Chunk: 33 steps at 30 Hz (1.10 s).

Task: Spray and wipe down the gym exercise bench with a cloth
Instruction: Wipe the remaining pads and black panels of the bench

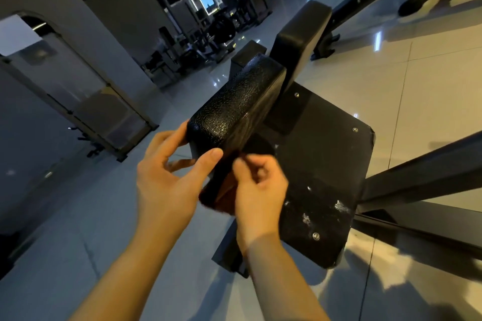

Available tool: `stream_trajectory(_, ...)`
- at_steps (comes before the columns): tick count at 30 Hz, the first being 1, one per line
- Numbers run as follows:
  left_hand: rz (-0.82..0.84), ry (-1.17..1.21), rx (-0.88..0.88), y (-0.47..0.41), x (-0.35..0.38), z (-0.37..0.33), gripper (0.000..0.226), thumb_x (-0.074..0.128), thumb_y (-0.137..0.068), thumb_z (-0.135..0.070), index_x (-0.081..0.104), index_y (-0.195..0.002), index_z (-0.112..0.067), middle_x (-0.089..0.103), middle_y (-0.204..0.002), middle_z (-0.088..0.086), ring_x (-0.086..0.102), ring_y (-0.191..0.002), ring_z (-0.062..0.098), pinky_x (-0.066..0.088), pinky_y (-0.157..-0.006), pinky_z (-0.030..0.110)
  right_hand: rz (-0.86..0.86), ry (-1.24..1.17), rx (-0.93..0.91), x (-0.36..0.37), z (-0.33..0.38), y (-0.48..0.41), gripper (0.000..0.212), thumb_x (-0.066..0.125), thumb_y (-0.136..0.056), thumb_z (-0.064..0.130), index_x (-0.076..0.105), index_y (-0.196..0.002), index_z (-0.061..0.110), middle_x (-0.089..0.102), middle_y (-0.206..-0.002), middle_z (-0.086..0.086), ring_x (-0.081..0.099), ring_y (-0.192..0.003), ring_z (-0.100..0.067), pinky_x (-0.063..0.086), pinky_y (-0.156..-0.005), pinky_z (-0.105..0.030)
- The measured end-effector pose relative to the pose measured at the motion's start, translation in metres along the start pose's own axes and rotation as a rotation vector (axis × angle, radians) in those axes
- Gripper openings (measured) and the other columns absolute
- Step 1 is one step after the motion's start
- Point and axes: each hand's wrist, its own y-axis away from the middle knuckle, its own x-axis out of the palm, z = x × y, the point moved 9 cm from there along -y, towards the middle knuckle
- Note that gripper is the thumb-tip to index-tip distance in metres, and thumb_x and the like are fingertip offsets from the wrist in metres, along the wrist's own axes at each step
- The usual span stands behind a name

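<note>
Black pad [234, 107]: near end of the bench [300, 41].
Left hand [167, 174]: thumb and curled fingers hold the pad's near corner.
Right hand [258, 185]: curled fingers pinch the dark cloth [217, 197] just under this corner.

Both bare forearms coming up from the bottom, pretty close together. My left hand [167, 174] cups the pad [234, 101] corner, fingers on its side, thumb in front. My right hand [259, 190] is curled, pinching the cloth [217, 197].
</note>
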Motion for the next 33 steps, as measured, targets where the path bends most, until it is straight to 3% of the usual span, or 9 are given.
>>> stream_trajectory(4, -0.010, -0.024, 0.024, 0.000, -0.001, -0.001, 0.050, 0.080, -0.084, -0.027, 0.062, -0.131, -0.032, 0.061, -0.114, -0.012, 0.061, -0.115, 0.003, 0.053, -0.084, 0.013, -0.056, -0.108, -0.273, -0.007, 0.067, -0.006, 0.010, 0.070, -0.094, 0.011, 0.065, -0.097, 0.019, 0.070, -0.096, -0.004, 0.071, -0.088, -0.012, 0.060, -0.073, -0.027)
stream_trajectory(6, -0.015, -0.017, 0.014, 0.000, 0.000, 0.001, 0.050, 0.081, -0.084, -0.024, 0.063, -0.131, -0.031, 0.062, -0.114, -0.012, 0.061, -0.114, 0.003, 0.053, -0.084, 0.013, -0.060, -0.030, -0.257, -0.003, 0.051, -0.003, 0.008, 0.068, -0.096, 0.009, 0.062, -0.099, 0.015, 0.068, -0.095, -0.002, 0.068, -0.085, -0.005, 0.055, -0.071, -0.019)
stream_trajectory(8, -0.023, -0.007, 0.012, 0.001, -0.001, 0.002, 0.051, 0.081, -0.083, -0.025, 0.065, -0.132, -0.028, 0.062, -0.114, -0.013, 0.062, -0.114, 0.002, 0.053, -0.084, 0.014, -0.016, 0.047, -0.115, 0.003, 0.005, 0.000, 0.010, 0.066, -0.096, 0.004, 0.062, -0.097, 0.013, 0.067, -0.090, -0.002, 0.066, -0.081, -0.004, 0.054, -0.073, -0.021)
stream_trajectory(11, -0.019, -0.007, 0.001, 0.000, -0.001, 0.002, 0.058, 0.079, -0.080, -0.032, 0.064, -0.135, -0.024, 0.062, -0.117, -0.011, 0.061, -0.115, 0.004, 0.055, -0.087, 0.015, 0.073, 0.122, 0.124, 0.011, -0.047, 0.009, 0.012, 0.067, -0.095, 0.005, 0.065, -0.094, 0.017, 0.070, -0.091, -0.007, 0.070, -0.088, -0.017, 0.058, -0.086, -0.040)
stream_trajectory(18, -0.002, -0.014, 0.013, -0.001, 0.000, 0.000, 0.051, 0.080, -0.084, -0.027, 0.063, -0.132, -0.028, 0.061, -0.114, -0.009, 0.061, -0.112, 0.001, 0.052, -0.081, 0.012, -0.083, -0.054, -0.184, -0.006, 0.031, -0.011, 0.011, 0.069, -0.095, 0.011, 0.063, -0.095, 0.020, 0.069, -0.091, -0.004, 0.069, -0.083, -0.013, 0.059, -0.073, -0.026)
stream_trajectory(22, -0.015, -0.006, -0.006, 0.002, -0.001, 0.004, 0.056, 0.080, -0.084, -0.028, 0.062, -0.137, -0.026, 0.061, -0.116, -0.009, 0.062, -0.113, 0.008, 0.052, -0.081, 0.013, 0.042, 0.068, 0.236, 0.015, -0.061, 0.001, 0.017, 0.068, -0.094, 0.005, 0.068, -0.096, 0.022, 0.073, -0.096, -0.005, 0.070, -0.094, -0.017, 0.059, -0.091, -0.048)
stream_trajectory(25, -0.009, 0.000, -0.011, 0.001, 0.000, 0.003, 0.062, 0.077, -0.079, -0.036, 0.062, -0.138, -0.024, 0.061, -0.119, -0.009, 0.060, -0.116, 0.005, 0.054, -0.085, 0.015, 0.030, 0.027, 0.336, 0.017, -0.082, 0.005, 0.009, 0.069, -0.094, 0.008, 0.071, -0.097, 0.017, 0.074, -0.093, -0.004, 0.071, -0.095, -0.020, 0.059, -0.088, -0.041)
stream_trajectory(28, -0.006, 0.008, -0.001, 0.001, -0.001, 0.003, 0.062, 0.077, -0.078, -0.037, 0.063, -0.137, -0.023, 0.061, -0.116, -0.010, 0.061, -0.114, 0.004, 0.054, -0.086, 0.016, -0.094, -0.087, 0.247, 0.003, -0.050, -0.008, 0.011, 0.068, -0.095, 0.005, 0.070, -0.091, 0.015, 0.071, -0.086, -0.008, 0.069, -0.081, -0.023, 0.059, -0.074, -0.041)
stream_trajectory(33, -0.009, -0.005, 0.009, 0.001, -0.002, 0.005, 0.061, 0.078, -0.081, -0.035, 0.062, -0.139, -0.022, 0.062, -0.118, -0.007, 0.061, -0.115, 0.006, 0.054, -0.086, 0.016, -0.153, -0.309, -0.058, -0.014, 0.035, -0.047, 0.014, 0.070, -0.094, 0.006, 0.070, -0.087, 0.018, 0.070, -0.082, -0.004, 0.068, -0.079, -0.019, 0.060, -0.071, -0.034)
